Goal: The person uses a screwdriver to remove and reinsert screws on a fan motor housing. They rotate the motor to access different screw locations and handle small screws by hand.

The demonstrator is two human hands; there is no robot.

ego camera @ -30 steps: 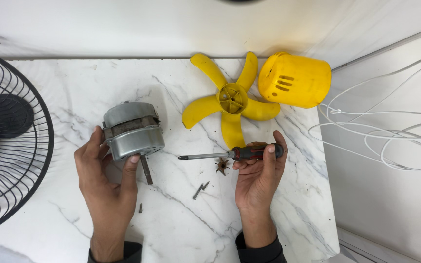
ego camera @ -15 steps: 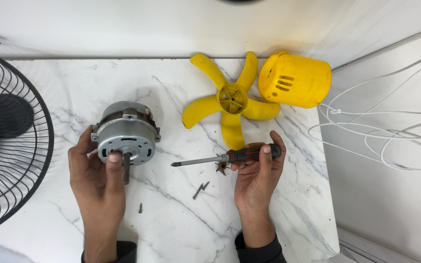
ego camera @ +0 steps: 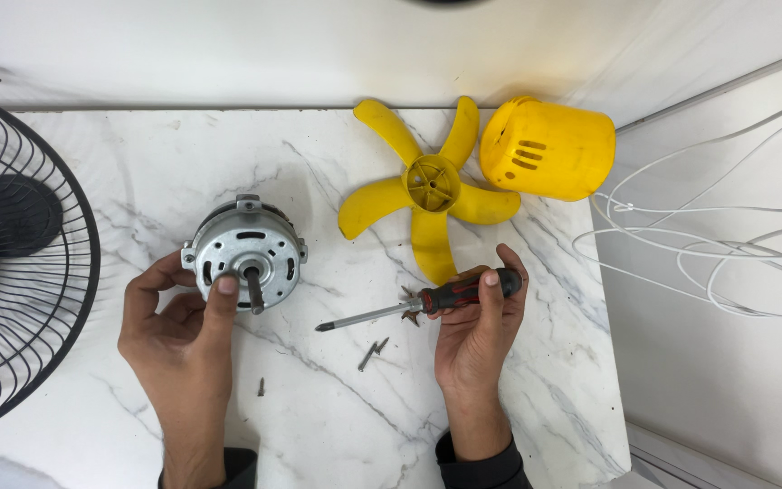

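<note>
The left hand (ego camera: 178, 330) grips the grey motor (ego camera: 244, 254) near the table's (ego camera: 138, 172) left edge, shaft towards the camera. The right hand (ego camera: 477, 326) pinches a screwdriver (ego camera: 418, 303) mid-table. The yellow cover (ego camera: 549, 149) lies at the far right corner, its inside hidden.

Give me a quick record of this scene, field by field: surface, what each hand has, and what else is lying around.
surface: white marble table
left hand: grips motor, shaft toward camera
right hand: holds screwdriver, tip pointing left
between hands: loose screws on table
top centre: yellow fan blade, lying flat
top right: yellow cover, on its side beside blade
left edge: black fan guard
right, off table: white cable
</note>
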